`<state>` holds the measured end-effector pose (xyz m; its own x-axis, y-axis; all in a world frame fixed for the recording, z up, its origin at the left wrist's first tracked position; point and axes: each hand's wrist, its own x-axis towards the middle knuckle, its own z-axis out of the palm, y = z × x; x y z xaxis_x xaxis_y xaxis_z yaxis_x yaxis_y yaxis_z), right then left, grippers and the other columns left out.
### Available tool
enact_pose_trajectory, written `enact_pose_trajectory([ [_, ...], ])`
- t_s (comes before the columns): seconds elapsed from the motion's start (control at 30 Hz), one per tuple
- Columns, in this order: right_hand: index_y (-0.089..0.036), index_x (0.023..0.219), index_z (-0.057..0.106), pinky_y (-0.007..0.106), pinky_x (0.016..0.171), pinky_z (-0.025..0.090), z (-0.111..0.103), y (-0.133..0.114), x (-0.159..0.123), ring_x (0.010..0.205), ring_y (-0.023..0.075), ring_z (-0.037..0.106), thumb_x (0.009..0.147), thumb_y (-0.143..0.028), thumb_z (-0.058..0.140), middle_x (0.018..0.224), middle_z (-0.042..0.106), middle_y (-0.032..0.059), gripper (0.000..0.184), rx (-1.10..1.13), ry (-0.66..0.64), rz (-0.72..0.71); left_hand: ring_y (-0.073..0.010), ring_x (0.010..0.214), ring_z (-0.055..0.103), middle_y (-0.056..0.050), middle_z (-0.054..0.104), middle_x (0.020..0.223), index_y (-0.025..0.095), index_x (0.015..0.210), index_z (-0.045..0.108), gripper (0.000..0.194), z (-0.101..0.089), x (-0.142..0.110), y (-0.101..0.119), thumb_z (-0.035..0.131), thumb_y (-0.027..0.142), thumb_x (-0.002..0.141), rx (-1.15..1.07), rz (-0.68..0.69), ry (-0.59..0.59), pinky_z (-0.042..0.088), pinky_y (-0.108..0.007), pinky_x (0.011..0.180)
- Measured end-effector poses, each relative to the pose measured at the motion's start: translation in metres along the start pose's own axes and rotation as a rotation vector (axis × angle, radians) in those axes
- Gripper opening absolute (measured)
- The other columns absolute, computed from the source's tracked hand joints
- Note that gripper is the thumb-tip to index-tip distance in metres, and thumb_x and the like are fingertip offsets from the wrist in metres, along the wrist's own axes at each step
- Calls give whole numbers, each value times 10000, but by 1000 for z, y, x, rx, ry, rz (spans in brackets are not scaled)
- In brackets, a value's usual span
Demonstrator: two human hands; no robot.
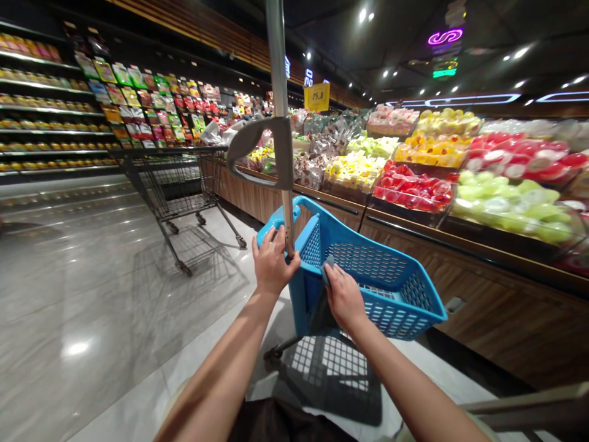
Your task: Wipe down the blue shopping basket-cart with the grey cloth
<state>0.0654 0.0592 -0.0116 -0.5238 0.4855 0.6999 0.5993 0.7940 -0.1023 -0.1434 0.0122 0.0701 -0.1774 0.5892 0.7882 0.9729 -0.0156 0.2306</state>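
My left hand (275, 261) rests at the handle end of a blue plastic basket cart (391, 264), beside the foot of its metal pole (288, 215). Its fingers are spread against the blue handle, and the thumb points right past the pole. A grey cloth (327, 270) is pinched in my right hand (345, 298), which presses it on the cart's near rim; part of the cloth hangs down outside the wall. Higher on the pole is a grey loop grip (260, 153). The basket's slotted walls are visible, and no goods show inside it.
A dark wire shopping trolley (179, 190) stands on the left on shiny floor tiles (83, 307). Bins of wrapped sweets and jelly cups (510, 205) line a wooden counter (488, 307) along the right. Shelves of jars (50, 110) and hanging packets are farther back.
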Motion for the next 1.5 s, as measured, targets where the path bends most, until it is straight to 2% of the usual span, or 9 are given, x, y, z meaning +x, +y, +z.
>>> enact_pose_trajectory([
  [0.27, -167, 1469, 328, 503, 1024, 437, -19, 41, -38, 1305, 286, 459, 931, -165, 423, 1339, 567, 143, 546, -68, -18, -13, -319, 1356, 398, -136, 583, 1338, 194, 1414, 403, 641, 0, 1, 0, 561, 396, 827, 5, -9, -16, 79, -573, 1164],
  [0.57, -156, 1452, 345, 499, 1012, 444, -53, 105, -97, 1273, 300, 489, 946, -253, 420, 1307, 584, 155, 520, -228, -72, 13, -306, 1353, 405, -125, 609, 1308, 202, 1366, 459, 577, -1, 1, 1, 567, 393, 832, 19, 3, -20, 76, -562, 1167],
  [0.73, -161, 1454, 335, 514, 998, 453, -73, 144, -132, 1220, 313, 528, 948, -301, 413, 1319, 564, 171, 531, -298, -19, 72, -312, 1351, 409, -127, 609, 1304, 199, 1387, 436, 602, 1, 1, 2, 561, 406, 836, 8, 7, -14, 63, -554, 1174],
  [0.83, -149, 1450, 340, 513, 999, 453, -79, 154, -142, 1201, 318, 533, 945, -319, 407, 1307, 563, 177, 537, -325, 2, 127, -314, 1349, 409, -126, 607, 1303, 204, 1399, 424, 612, 4, 1, 5, 559, 396, 834, -3, -2, -7, 58, -555, 1176],
  [0.93, -147, 1433, 361, 508, 1002, 450, -81, 148, -141, 1215, 323, 515, 932, -295, 415, 1281, 576, 166, 525, -349, 0, 173, -314, 1344, 414, -123, 612, 1294, 198, 1405, 415, 621, 8, 2, 9, 556, 371, 825, -16, -22, 9, 53, -562, 1176],
  [1.07, -158, 1416, 380, 525, 1012, 431, -77, 119, -124, 1284, 340, 448, 917, -241, 426, 1287, 577, 144, 508, -372, 0, 241, -314, 1342, 415, -125, 616, 1282, 190, 1412, 411, 639, 10, 3, 12, 556, 349, 810, -26, -41, 25, 52, -560, 1177],
  [1.33, -159, 1434, 364, 523, 1029, 417, -31, 35, -50, 1299, 338, 431, 891, -169, 447, 1325, 569, 133, 550, -216, -7, 217, -310, 1327, 433, -119, 637, 1257, 193, 1381, 451, 605, 8, 3, 13, 568, 331, 804, -14, -45, 30, 54, -563, 1174],
  [1.4, -158, 1436, 360, 520, 1027, 422, -23, 25, -38, 1281, 329, 453, 888, -155, 447, 1334, 564, 134, 555, -180, 16, 203, -310, 1322, 438, -123, 630, 1268, 188, 1375, 455, 603, 6, 3, 11, 572, 331, 801, -14, -37, 27, 62, -558, 1175],
  [1.5, -142, 1420, 377, 501, 1012, 446, -19, 26, -35, 1242, 312, 498, 904, -162, 445, 1317, 573, 151, 522, -149, 15, 146, -303, 1326, 435, -124, 626, 1274, 182, 1379, 445, 617, 4, 2, 6, 578, 332, 796, -7, -31, 22, 58, -549, 1178],
])
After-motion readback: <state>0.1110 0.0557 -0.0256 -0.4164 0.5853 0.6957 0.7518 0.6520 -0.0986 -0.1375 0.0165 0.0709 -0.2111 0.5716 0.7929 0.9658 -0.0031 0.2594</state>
